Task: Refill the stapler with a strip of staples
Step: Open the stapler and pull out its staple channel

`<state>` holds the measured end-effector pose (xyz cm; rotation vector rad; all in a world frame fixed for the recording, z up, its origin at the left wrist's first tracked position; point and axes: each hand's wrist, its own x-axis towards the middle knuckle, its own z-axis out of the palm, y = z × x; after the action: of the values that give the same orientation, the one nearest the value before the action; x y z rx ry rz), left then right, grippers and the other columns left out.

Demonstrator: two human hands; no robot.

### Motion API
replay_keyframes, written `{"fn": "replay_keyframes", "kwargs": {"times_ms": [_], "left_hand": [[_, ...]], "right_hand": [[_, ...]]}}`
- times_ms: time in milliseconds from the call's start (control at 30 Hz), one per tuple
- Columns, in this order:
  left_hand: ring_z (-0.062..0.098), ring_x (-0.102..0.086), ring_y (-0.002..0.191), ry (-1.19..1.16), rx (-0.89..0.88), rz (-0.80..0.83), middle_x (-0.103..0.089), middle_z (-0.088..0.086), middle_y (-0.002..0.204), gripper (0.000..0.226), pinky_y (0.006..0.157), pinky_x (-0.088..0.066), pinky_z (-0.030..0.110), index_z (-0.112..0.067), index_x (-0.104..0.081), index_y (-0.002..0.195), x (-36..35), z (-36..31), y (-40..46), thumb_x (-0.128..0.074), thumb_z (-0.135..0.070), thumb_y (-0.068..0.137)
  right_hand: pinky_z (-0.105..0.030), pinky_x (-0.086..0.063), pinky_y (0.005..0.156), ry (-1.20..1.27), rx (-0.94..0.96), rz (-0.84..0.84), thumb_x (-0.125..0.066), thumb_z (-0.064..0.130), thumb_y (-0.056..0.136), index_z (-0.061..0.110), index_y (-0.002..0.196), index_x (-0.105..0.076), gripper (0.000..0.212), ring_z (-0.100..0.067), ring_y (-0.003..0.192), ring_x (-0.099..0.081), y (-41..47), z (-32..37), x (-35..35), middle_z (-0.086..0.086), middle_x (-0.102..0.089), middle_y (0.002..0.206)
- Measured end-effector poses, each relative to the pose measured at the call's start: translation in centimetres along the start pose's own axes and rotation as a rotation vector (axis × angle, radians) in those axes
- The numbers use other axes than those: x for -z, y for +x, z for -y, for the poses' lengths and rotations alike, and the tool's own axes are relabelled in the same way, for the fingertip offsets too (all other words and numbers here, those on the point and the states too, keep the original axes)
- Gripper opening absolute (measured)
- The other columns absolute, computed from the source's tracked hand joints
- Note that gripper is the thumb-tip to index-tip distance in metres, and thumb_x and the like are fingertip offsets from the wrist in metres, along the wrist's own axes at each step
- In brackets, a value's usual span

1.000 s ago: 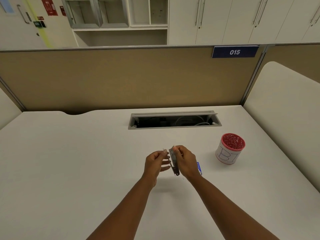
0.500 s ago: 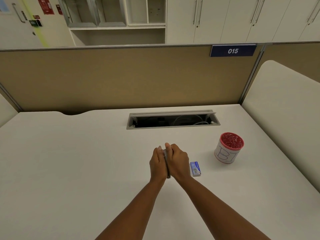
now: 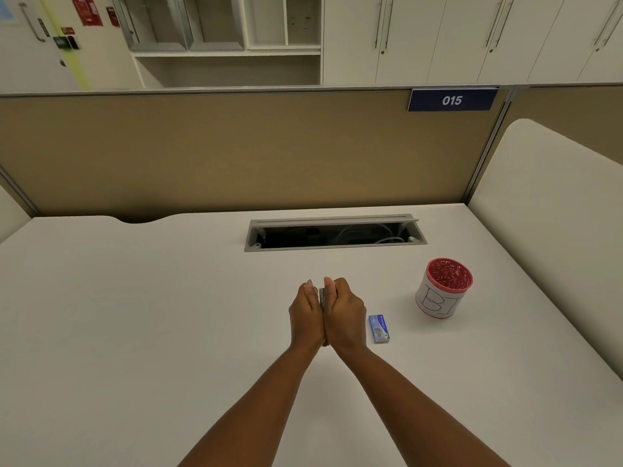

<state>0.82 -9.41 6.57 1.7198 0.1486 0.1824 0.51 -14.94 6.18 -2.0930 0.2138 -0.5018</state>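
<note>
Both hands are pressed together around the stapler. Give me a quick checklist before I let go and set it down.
1. Stapler held by both hands: ok, a grey sliver shows between the left hand and the right hand.
2. Stapler fully shut: cannot tell, the hands cover it.
3. Staple strip seated inside: cannot tell, hidden.
4. Staple box clear of the hands: ok, it lies on the desk to the right of the right hand, apart from it.
5. Red-rimmed pen cup out of the way: ok, upright, farther right.
6. Bare desk on which to set it down: ok, left of the hands.
</note>
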Motion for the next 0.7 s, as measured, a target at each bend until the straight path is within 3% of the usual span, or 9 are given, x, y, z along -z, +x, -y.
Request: {"fn": "replay_keyframes", "kwargs": {"times_ms": [100,200,300,400,567,633,700], "left_hand": [[0.017,-0.053,0.068,0.046,-0.030,-0.038,-0.055,0.007,0.076,0.029,0.067,-0.046,0.023,-0.009,-0.047,0.077,-0.1,0.0,-0.1,-0.031,-0.019,0.098],[0.015,-0.050,0.061,0.111,-0.094,-0.063,-0.051,0.001,0.067,0.033,0.057,-0.042,0.014,-0.024,-0.038,0.065,-0.1,0.0,-0.1,-0.034,-0.018,0.097],[0.015,-0.050,0.062,0.124,-0.081,-0.087,-0.048,-0.004,0.063,0.034,0.057,-0.043,0.014,-0.024,-0.038,0.065,-0.1,0.1,-0.3,-0.033,-0.019,0.098],[0.019,-0.052,0.071,0.011,0.078,-0.192,-0.053,0.004,0.073,0.034,0.070,-0.048,0.027,-0.008,-0.050,0.079,-0.2,-0.2,-0.2,-0.027,-0.023,0.099],[0.013,-0.047,0.060,-0.051,0.036,-0.136,-0.048,0.003,0.064,0.036,0.058,-0.042,0.015,-0.013,-0.044,0.070,0.1,-0.6,-0.2,-0.024,-0.024,0.099],[0.024,-0.054,0.071,-0.140,0.065,-0.111,-0.056,0.014,0.076,0.039,0.071,-0.051,0.019,-0.007,-0.053,0.081,0.5,-0.7,-0.1,-0.025,-0.027,0.099],[0.034,-0.055,0.096,-0.210,0.173,-0.072,-0.058,0.021,0.103,0.046,0.094,-0.049,0.040,-0.002,-0.052,0.113,1.0,-0.9,0.4,-0.023,-0.033,0.099]], "right_hand": [[-0.020,-0.037,0.052,0.011,0.012,-0.018,-0.040,0.025,0.095,0.009,0.076,-0.047,0.026,-0.010,0.050,-0.046,-0.1,0.0,0.1,0.004,-0.047,0.058],[-0.030,-0.040,0.056,0.020,0.019,-0.015,-0.040,0.024,0.095,0.012,0.074,-0.044,0.025,-0.017,0.055,-0.048,-0.2,0.1,0.2,0.007,-0.044,0.055],[-0.024,-0.035,0.053,0.013,0.027,-0.028,-0.040,0.023,0.095,0.014,0.072,-0.041,0.025,-0.009,0.047,-0.042,-0.3,0.3,0.4,0.011,-0.039,0.052],[-0.013,-0.024,0.044,0.013,0.035,-0.144,-0.040,0.023,0.095,0.015,0.071,-0.039,0.026,-0.005,0.041,-0.035,-0.4,0.6,0.5,0.015,-0.033,0.049],[-0.011,-0.028,0.041,0.043,0.100,-0.112,-0.040,0.023,0.095,0.016,0.073,-0.039,0.023,-0.006,0.042,-0.036,-0.5,1.0,0.5,0.016,-0.034,0.051],[-0.010,-0.035,0.042,0.072,0.134,-0.112,-0.041,0.023,0.095,0.017,0.074,-0.038,0.022,-0.005,0.042,-0.036,-0.5,1.2,0.6,0.016,-0.034,0.052],[-0.009,-0.037,0.045,0.133,0.152,-0.090,-0.042,0.023,0.094,0.018,0.076,-0.038,0.019,-0.006,0.043,-0.038,-0.5,1.5,0.9,0.015,-0.036,0.054]]}}
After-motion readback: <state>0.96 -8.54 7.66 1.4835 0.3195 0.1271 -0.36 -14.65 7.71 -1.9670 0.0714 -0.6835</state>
